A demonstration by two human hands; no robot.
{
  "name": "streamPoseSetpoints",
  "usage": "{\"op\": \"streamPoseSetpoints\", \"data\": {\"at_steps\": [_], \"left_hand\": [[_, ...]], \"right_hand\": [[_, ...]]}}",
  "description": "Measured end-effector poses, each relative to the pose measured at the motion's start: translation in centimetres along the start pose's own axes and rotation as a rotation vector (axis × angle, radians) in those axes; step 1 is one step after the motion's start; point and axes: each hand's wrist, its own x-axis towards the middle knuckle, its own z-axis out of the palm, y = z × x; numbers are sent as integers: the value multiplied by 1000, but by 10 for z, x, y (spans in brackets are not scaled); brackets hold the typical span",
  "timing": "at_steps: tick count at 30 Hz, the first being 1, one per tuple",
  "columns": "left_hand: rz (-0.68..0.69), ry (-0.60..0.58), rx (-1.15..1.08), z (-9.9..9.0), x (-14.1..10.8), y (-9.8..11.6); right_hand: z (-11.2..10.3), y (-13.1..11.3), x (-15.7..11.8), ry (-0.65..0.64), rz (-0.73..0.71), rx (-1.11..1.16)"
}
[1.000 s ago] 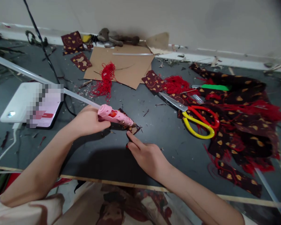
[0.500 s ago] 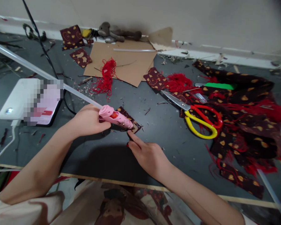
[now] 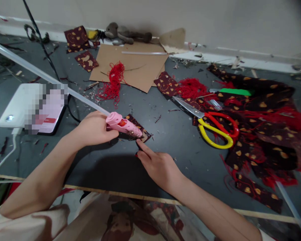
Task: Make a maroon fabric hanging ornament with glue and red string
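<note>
My left hand [image 3: 95, 130] is closed round a pink hot glue gun [image 3: 121, 124], with a long clear glue stick [image 3: 40, 70] running out of its back to the upper left. The nozzle points down at a small dark patterned fabric piece [image 3: 146, 134] lying on the table. Part of that piece is hidden under the gun. The index finger of my right hand [image 3: 160, 167] is stretched out, its tip at the near edge of the fabric beside the nozzle. The thumb lies a little apart below it, and the other fingers are tucked out of sight.
Scissors [image 3: 213, 129] lie to the right, against a heap of patterned fabric [image 3: 268, 127] and red thread. Behind are cardboard [image 3: 140, 67], a red thread tangle [image 3: 115, 77] and a grey plush toy [image 3: 122, 33]. A phone [image 3: 50, 115] and a white cabled device [image 3: 15, 107] lie left.
</note>
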Motion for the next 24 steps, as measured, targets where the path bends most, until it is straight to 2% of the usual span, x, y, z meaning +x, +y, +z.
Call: {"op": "streamPoseSetpoints", "data": {"at_steps": [6,24], "left_hand": [[-11,-27,58,-1,0,2],[-38,-36,124,0,0,3]], "right_hand": [[1,0,0,24,15,48],[-1,-2,1,-7,-29,-125]]}}
